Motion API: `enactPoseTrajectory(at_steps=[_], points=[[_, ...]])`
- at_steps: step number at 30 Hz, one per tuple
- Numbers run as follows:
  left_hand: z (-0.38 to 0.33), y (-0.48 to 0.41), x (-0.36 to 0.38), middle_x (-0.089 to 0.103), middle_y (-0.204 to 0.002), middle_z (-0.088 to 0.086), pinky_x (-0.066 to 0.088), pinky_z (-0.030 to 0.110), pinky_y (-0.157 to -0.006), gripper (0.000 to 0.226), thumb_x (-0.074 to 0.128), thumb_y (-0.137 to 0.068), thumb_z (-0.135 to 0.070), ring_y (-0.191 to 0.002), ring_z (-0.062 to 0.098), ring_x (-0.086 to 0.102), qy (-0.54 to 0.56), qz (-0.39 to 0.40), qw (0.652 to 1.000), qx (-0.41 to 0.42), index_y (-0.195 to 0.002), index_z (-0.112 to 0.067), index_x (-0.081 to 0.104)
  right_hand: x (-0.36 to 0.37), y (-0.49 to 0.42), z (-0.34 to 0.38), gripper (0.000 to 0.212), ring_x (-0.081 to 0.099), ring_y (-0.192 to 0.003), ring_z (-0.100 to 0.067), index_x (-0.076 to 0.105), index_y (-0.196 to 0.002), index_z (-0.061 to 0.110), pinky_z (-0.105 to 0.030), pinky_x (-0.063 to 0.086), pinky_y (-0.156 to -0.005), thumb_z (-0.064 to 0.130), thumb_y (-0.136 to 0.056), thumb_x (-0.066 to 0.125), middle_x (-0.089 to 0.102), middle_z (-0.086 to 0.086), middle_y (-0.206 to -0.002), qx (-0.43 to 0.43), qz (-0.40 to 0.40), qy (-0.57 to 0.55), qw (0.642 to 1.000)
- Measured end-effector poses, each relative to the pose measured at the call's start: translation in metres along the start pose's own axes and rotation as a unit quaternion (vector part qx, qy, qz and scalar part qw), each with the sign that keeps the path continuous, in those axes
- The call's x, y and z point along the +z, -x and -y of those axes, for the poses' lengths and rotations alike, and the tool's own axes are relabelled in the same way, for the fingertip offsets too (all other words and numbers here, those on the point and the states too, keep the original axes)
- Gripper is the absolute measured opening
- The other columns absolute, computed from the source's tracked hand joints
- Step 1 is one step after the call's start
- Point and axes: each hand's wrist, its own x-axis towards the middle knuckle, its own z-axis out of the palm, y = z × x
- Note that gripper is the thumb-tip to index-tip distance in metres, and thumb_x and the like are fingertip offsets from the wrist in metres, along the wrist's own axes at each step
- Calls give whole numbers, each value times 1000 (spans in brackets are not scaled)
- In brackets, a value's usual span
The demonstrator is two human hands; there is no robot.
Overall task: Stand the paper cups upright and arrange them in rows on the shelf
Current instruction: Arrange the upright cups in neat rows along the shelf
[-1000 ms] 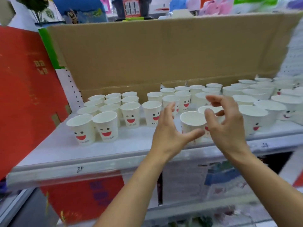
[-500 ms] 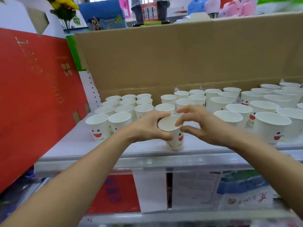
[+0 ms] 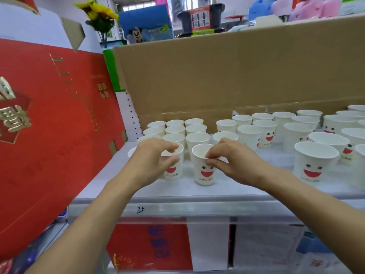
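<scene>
Several white paper cups with red smiling faces stand upright on the white shelf (image 3: 227,189). My left hand (image 3: 152,161) grips one front-row cup (image 3: 174,171) by its rim and side. Just to its right, my right hand (image 3: 229,161) pinches the rim of a second front cup (image 3: 204,173). Behind them a tidy block of cups (image 3: 175,128) stands in rows at the back left. More cups (image 3: 264,131) stand loosely at the back centre and right, with one large-looking cup (image 3: 314,161) near the front right.
A brown cardboard sheet (image 3: 227,72) forms the wall behind the shelf. A big red box panel (image 3: 49,125) leans at the left end. The shelf's front lip (image 3: 177,209) bears a price strip, and boxes sit on the level below.
Both hands carried a single cup leftward along the front edge. Now they have parted: the left hand holds a neighbouring cup and the right keeps the moved one. The camera came closer.
</scene>
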Motion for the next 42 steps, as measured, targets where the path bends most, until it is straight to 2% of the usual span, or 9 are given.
enactPoseTrajectory(at_steps=[4,9,18,23,27,30,35,38,42], points=[[11,-4,7,72,-88,-8,46,34,-81,12,66,-84,-20,-83,14,58,-29,31,999,32,-93,-21,75,7,-10,7,16,53,-91,-22,70,-100,31,-40,47,-83,35,-94,56,57,1,-96,9,13,33,999],[17,-4,9,72,-91,-14,41,15,-70,15,65,-88,-19,-79,-2,56,15,55,998,-9,-97,-25,76,10,-17,14,19,52,-92,-22,71,-104,31,-36,46,-81,35,-95,55,58,1,-97,11,19,48,999],[18,-5,7,73,-94,-11,52,32,-80,16,62,-91,-17,-87,4,63,63,86,994,-20,-98,-19,76,12,-18,17,20,51,-91,-18,72,-102,26,-37,46,-81,32,-96,54,55,0,-93,40,24,44,998],[15,-5,6,71,-101,-11,50,25,-82,19,63,-90,-21,-92,1,60,71,87,993,-27,-106,-23,73,13,-16,15,20,52,-97,-14,70,-108,31,-34,47,-85,35,-94,57,56,4,-99,47,10,41,998],[16,-1,2,63,-104,-18,38,13,-80,31,67,-87,-32,-98,-2,52,74,32,997,-19,-117,-34,62,9,-14,9,27,53,-102,-10,67,-114,30,-32,50,-73,37,-89,63,66,13,-102,-6,-141,19,990],[14,1,-3,61,-100,-22,37,2,-77,26,67,-86,-32,-99,-8,53,117,-24,993,-6,-111,-33,60,-14,-19,-10,25,53,-102,-16,68,-113,25,-38,51,-75,20,-89,64,67,11,-100,47,-246,33,968],[7,-19,-11,60,-107,-23,38,6,-78,26,65,-87,-38,-103,-11,52,142,46,989,9,-113,-34,61,-24,-34,-36,34,43,-116,-16,64,-120,32,-33,38,-97,23,-87,62,58,5,-119,107,11,179,978],[8,-51,-19,64,-103,-19,39,6,-78,24,64,-89,-37,-98,-10,56,155,62,986,22,-112,-31,64,-24,-33,-34,17,46,-97,-16,69,-104,30,-28,36,-80,30,-90,60,52,2,-101,113,33,213,970],[3,-95,-5,67,-101,-13,48,19,-85,21,59,-93,-25,-92,0,59,49,76,990,111,-112,-22,67,-44,-15,-33,13,51,-87,-13,70,-93,28,-34,47,-80,34,-90,59,49,10,-88,121,87,239,959]])
